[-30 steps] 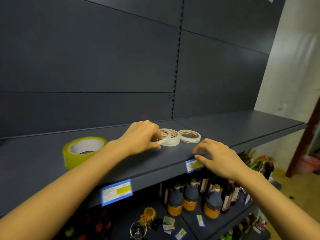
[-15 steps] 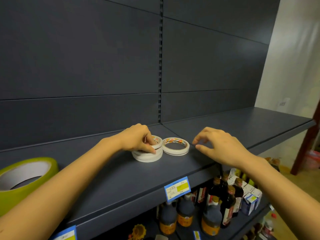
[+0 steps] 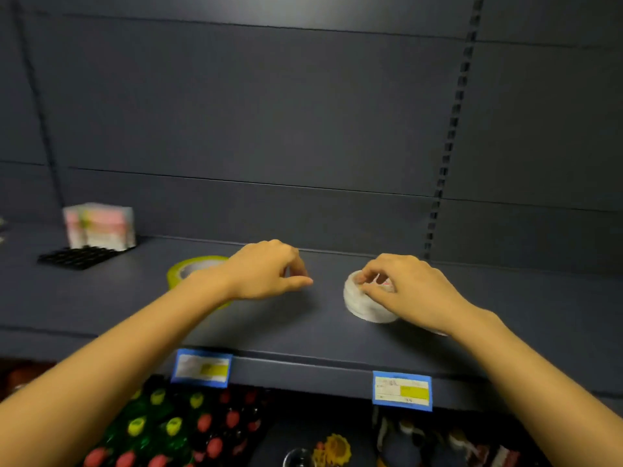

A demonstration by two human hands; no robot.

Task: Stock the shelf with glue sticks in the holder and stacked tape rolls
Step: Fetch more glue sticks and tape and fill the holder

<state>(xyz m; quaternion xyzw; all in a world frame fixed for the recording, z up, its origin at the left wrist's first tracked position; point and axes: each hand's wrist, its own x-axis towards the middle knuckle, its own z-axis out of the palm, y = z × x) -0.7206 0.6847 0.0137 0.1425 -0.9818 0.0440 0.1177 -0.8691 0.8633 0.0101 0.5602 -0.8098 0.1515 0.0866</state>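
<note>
Right hand [image 3: 404,289] holds a stack of white tape rolls [image 3: 362,306] on the shelf [image 3: 330,338], and the left hand [image 3: 266,273] hovers beside it.

The stack stands on the dark shelf, a little right of the middle of the frame. The right hand lies over it from the right, with bent fingers gripping the top roll at its upper edge. The picture is too blurred to count the rolls. The left hand is in the middle of the frame, apart from the stack. Its fingers are curled in with nothing visible inside them, and its thumb points toward the stack. A yellow-green tape roll [image 3: 187,268] lies flat behind the left wrist, partly hidden. At the left of the frame, near the back wall, a clear box [image 3: 99,225] with pink and green contents stands just behind a black tray [image 3: 79,256]. Two blue price labels [image 3: 402,390] hang on the shelf's front edge.
</note>
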